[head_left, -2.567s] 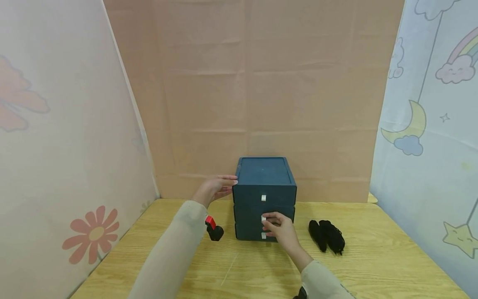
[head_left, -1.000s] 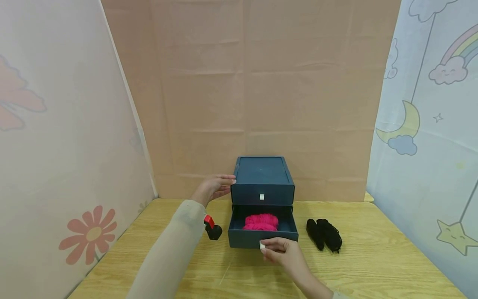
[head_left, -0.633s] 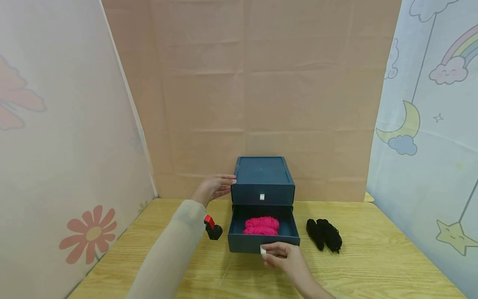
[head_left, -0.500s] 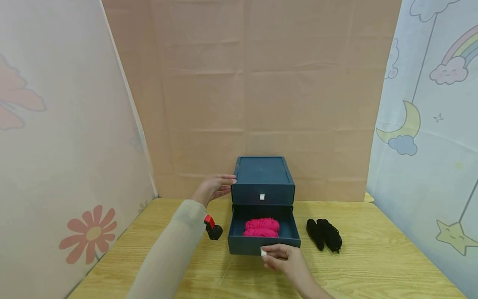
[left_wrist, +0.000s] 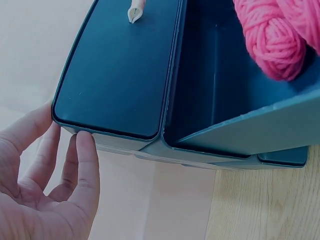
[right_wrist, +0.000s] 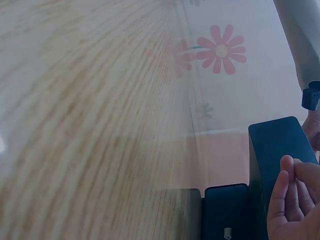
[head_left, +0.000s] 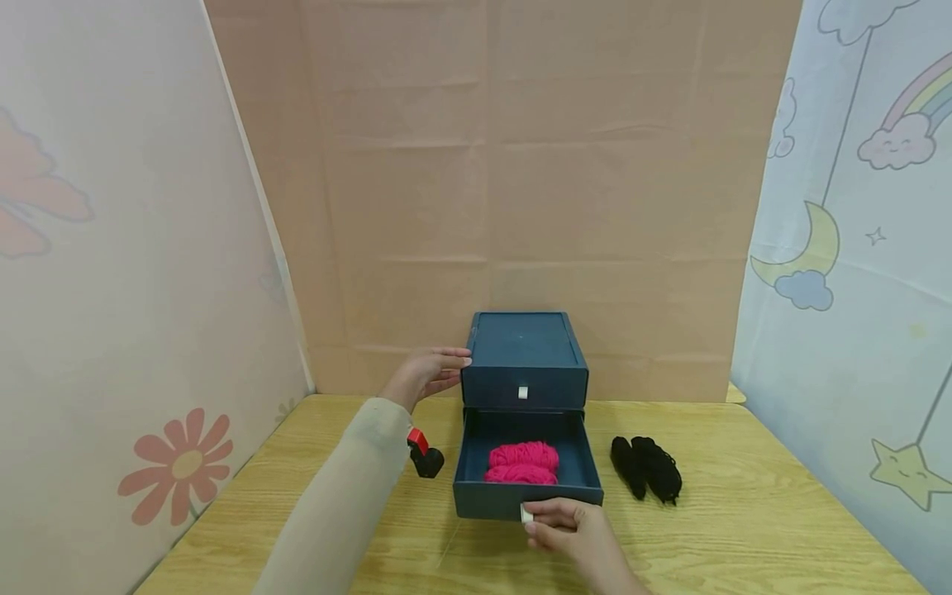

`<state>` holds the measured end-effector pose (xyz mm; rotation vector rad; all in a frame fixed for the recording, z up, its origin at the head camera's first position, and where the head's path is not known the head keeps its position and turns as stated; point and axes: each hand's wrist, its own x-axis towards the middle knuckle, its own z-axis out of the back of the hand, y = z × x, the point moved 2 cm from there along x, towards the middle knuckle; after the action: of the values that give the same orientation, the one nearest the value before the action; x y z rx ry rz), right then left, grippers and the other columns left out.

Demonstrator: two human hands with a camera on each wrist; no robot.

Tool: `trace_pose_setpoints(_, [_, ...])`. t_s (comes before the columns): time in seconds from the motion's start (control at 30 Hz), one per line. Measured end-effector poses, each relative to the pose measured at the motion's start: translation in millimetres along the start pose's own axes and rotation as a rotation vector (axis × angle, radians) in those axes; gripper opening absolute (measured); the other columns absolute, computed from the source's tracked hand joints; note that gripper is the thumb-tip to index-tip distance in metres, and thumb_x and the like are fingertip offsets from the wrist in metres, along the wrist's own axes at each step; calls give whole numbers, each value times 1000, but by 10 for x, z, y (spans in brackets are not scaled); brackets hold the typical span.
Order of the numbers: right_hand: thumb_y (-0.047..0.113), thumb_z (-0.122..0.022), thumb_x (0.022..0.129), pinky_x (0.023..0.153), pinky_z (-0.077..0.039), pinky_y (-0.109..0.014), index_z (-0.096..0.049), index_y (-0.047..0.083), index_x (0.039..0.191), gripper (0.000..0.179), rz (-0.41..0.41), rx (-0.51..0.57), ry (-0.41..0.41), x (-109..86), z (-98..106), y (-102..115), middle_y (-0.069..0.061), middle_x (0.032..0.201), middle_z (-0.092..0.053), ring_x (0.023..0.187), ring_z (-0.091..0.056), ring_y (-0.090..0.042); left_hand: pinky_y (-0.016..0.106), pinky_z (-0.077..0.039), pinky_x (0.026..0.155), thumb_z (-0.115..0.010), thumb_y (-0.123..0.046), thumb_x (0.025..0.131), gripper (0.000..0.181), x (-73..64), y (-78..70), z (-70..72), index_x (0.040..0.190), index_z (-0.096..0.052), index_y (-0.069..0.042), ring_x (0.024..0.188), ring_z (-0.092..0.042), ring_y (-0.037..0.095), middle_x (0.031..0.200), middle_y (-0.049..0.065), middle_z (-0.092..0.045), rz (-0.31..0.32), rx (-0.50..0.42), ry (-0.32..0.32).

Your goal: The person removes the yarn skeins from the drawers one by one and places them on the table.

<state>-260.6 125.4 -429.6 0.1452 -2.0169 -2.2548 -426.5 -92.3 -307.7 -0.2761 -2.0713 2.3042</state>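
A dark blue drawer unit (head_left: 524,340) of three drawers stands on the table. Its middle drawer (head_left: 487,500) is pulled well out, with two skeins of bright pink yarn (head_left: 523,463) lying inside. My right hand (head_left: 576,533) pinches the white pull tab (head_left: 526,514) on that drawer's front between thumb and fingers. At the unit's upper left, my left hand (head_left: 430,376) rests extended fingers against its side; the left wrist view shows these fingers (left_wrist: 87,160) along the top drawer's corner. The top drawer (head_left: 491,387) is closed.
Two skeins of black yarn (head_left: 647,468) lie on the wooden table (head_left: 729,496) right of the unit. A black wrist device with a red part (head_left: 419,440) sits by the left sleeve. Brown paper (head_left: 402,207) hangs behind, with printed sheets at both sides.
My right hand has drawn the middle drawer out toward me by its tab, bringing the pink yarn into view. My left hand has stayed at the unit's side.
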Motion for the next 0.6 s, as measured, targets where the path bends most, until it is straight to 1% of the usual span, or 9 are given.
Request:
trace_pose_setpoints(0.13, [14,-71,79,73,-56,-35,-64,-5,110,37,-19,-2,5,-20,14,-6,-14,93,-69,75,-67,-21,31,-50,86,-71,-20,81,31,8,-2,-2,111,-67,-15,98,-61,22,114,6,-62,-2,-3,4])
trace_pose_setpoints(0.23, [15,-71,80,72,-56,-35,-64,-5,110,37,-26,-11,8,-36,17,-8,-13,92,-69,75,-67,-20,29,-51,84,-72,-19,81,30,15,-5,0,110,-68,-15,97,-62,21,112,6,-63,-2,-1,2])
trace_pose_setpoints(0.4, [16,-71,79,69,-56,-33,-64,-6,109,38,-10,-20,19,-61,2,-9,-14,91,-69,75,-67,-21,31,-50,87,-72,-19,81,30,18,-2,1,110,-68,-14,95,-63,21,110,7,-64,4,-6,0])
trace_pose_setpoints(0.5, [16,-71,79,70,-56,-34,-64,-6,109,38,1,-12,29,-72,-4,-10,-16,92,-69,75,-67,-22,34,-48,90,-72,-18,81,31,17,-1,1,110,-68,-14,95,-62,21,110,7,-63,7,-9,1])
trace_pose_setpoints(0.6, [16,-72,79,71,-56,-35,-64,-6,109,38,7,-5,38,-75,-6,-11,-16,93,-69,75,-67,-22,33,-49,89,-72,-19,81,31,15,0,2,111,-67,-14,96,-62,21,111,7,-63,3,-8,5])
